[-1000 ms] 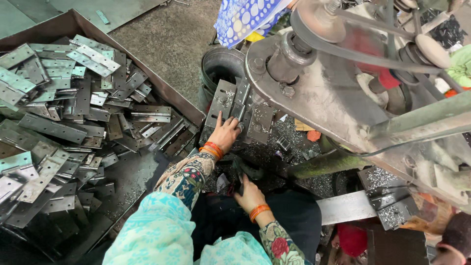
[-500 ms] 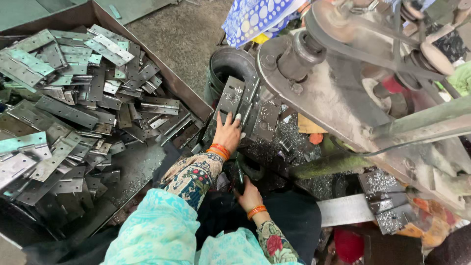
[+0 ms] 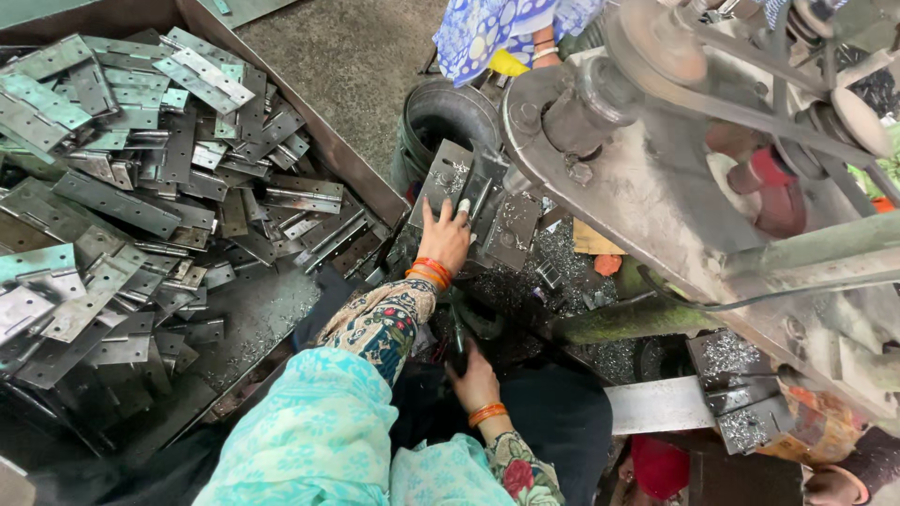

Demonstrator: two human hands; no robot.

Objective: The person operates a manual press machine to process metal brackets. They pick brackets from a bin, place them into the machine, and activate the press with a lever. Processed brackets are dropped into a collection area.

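I saw the left hand (image 3: 444, 239) flat on a grey metal plate (image 3: 442, 180), fingers spread. The plate was rectangular, punched with small holes, dusted with shavings, leaning tilted against the machine base just beside a second plate (image 3: 511, 228) of the same kind. The right hand (image 3: 475, 379) was lower, closed round a dark handle (image 3: 458, 339) standing roughly upright; its lower end was hidden.

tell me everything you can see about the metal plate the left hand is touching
The metal plate is a flat, grey rectangular piece of what looks like steel, punched with small holes and dusted with bright shavings. It leans tilted against the dark round bin, beside similar plates under the machine. The left hand rests its fingertips on its lower edge; no closed grip shows.
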